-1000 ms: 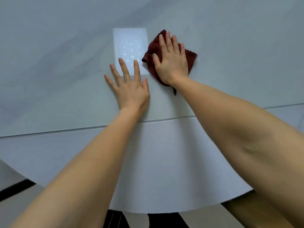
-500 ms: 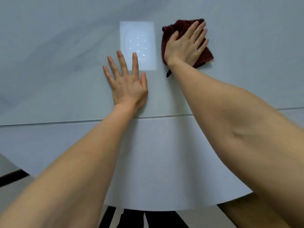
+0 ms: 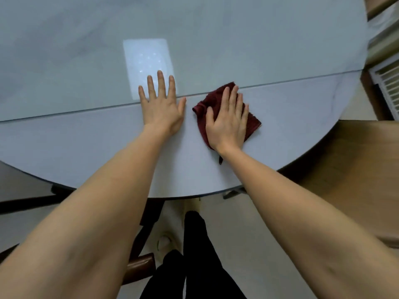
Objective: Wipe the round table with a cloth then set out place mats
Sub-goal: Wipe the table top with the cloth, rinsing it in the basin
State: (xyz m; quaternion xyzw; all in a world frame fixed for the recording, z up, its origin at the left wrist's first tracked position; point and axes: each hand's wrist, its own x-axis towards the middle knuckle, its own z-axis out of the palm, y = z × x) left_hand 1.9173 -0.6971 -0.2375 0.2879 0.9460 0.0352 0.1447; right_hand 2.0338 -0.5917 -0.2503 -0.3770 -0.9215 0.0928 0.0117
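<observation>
Right hand presses flat, fingers straight, on the dark red cloth on the round table. Left hand rests flat just beside it, fingers spread.

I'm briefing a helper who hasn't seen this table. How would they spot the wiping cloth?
On the round pale grey table, look near the front edge, just below the seam. The crumpled dark red terry cloth lies flat under the right hand, the only dark thing on the tabletop.

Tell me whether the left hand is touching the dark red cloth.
Apart. The head view shows a strip of bare table between the left hand's thumb and the cloth, which lies under the right hand.
</observation>
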